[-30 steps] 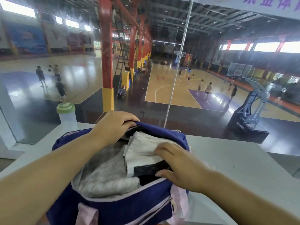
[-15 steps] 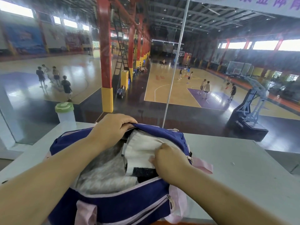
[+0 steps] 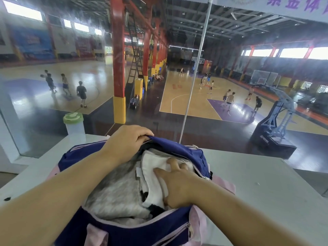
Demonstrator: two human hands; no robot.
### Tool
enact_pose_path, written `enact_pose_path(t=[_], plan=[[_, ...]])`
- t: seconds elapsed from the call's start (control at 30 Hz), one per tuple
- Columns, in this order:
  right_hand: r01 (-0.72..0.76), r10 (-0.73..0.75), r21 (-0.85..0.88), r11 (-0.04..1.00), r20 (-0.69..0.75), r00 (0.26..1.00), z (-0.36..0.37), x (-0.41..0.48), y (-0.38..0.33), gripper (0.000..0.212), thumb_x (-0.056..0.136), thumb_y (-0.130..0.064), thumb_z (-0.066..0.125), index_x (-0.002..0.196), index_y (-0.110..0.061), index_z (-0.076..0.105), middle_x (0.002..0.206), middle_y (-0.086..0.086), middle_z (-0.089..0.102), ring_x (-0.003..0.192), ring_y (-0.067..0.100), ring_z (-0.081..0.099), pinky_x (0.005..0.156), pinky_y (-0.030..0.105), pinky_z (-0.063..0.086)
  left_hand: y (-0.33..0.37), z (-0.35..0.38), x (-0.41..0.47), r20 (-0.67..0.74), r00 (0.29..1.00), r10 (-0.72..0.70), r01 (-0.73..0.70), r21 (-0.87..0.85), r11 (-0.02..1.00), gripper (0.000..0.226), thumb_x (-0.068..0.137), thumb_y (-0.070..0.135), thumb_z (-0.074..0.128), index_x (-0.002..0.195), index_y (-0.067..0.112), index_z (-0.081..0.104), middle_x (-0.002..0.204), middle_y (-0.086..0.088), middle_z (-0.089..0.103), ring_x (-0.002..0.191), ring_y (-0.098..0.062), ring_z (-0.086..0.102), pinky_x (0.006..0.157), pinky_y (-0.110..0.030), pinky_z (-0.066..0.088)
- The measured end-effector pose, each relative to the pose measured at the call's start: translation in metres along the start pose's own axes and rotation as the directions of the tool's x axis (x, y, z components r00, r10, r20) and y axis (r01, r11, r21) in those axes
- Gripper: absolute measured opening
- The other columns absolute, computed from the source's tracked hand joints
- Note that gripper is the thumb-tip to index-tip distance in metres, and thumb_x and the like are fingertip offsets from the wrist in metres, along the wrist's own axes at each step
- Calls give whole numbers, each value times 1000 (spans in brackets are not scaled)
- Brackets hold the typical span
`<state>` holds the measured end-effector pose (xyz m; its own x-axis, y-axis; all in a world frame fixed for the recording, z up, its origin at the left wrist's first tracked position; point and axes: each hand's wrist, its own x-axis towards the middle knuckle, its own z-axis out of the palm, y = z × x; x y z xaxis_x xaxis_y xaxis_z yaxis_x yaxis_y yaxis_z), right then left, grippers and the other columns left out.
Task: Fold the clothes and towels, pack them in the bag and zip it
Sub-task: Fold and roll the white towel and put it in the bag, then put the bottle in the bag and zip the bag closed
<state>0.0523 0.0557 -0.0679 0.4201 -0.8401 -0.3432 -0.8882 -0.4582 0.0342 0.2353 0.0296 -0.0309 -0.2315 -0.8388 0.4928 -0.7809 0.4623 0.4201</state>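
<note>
Two hands work at one navy bag with pale pink trim, which stands on the pale grey surface, zip undone and mouth wide. Contents: a fuzzy grey cloth fills the left side; a folded white towel, soft and ribbed, lies beside it on the right; a black piece shows under the towel's near edge. Left hand: fingers curled over the far rim, gripping the fabric. Right hand: inside the mouth, fingers fairly straight and spread, pressing on the white towel. A translucent bottle with a green lid stands far left, apart from the bag.
</note>
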Motion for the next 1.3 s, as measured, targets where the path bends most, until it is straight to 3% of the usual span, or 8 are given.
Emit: enact_pose_path(t=[0.13,0.23,0.3,0.43,0.67,0.83,1.07,1.3], plan=[[-13,9,79,997,56,998,12,9,15,90,79,-46,58,143,-50,-5,158,1,-10,140,44,-4,114,55,15,-3,-1,-6,43,999,4,-3,-14,1000,23,92,11,54,106,18,71,101,2,71,93,-14,62,85,-25,45],[-2,-6,111,994,70,998,15,9,22,87,79,-53,54,142,-54,-6,158,-3,-12,143,37,-7,116,53,10,-6,-3,-13,106,994,6,-6,-4,1000,23,93,20,55,112,22,68,106,4,69,98,-11,60,87,-20,41],[30,-35,97,995,52,998,10,2,19,80,84,-51,52,144,-51,-2,160,-1,-5,145,34,2,117,49,13,-9,-6,-19,157,987,-15,15,-1,1000,27,91,29,56,117,26,64,110,8,66,101,-8,57,90,-20,40],[198,-198,0,980,-33,980,-15,-20,7,60,93,-37,49,145,-42,22,149,-4,35,134,22,35,110,38,31,-20,-21,-39,192,977,-87,96,-35,995,30,85,44,60,114,35,63,106,17,64,96,-1,57,87,-22,45],[360,-357,-35,932,-237,903,-75,-15,-9,39,92,-49,48,130,-43,46,126,-24,55,112,-2,51,98,27,43,-78,-62,-58,159,943,-291,296,-5,955,24,84,52,54,85,35,72,87,20,69,87,4,56,75,-19,46],[417,-388,12,909,-340,856,-121,46,-29,28,91,-46,52,118,-39,56,97,-16,66,86,2,59,82,26,49,-130,-82,-53,134,887,-441,441,33,897,22,86,48,55,79,33,70,78,23,67,77,2,59,69,-18,44],[463,-442,20,886,-262,858,-147,178,-82,29,90,-44,56,116,-31,59,108,-8,64,91,10,58,81,27,47,-220,-87,-46,129,802,-584,566,151,811,19,83,45,61,79,29,70,80,16,69,77,-2,62,79,-20,51],[367,-365,-48,929,-286,886,-144,317,-140,38,88,-40,56,121,-22,50,117,2,60,103,25,57,81,37,48,-299,-89,-30,66,753,-655,642,150,752,22,84,40,62,70,24,65,78,9,67,75,-7,62,72,-21,50]])
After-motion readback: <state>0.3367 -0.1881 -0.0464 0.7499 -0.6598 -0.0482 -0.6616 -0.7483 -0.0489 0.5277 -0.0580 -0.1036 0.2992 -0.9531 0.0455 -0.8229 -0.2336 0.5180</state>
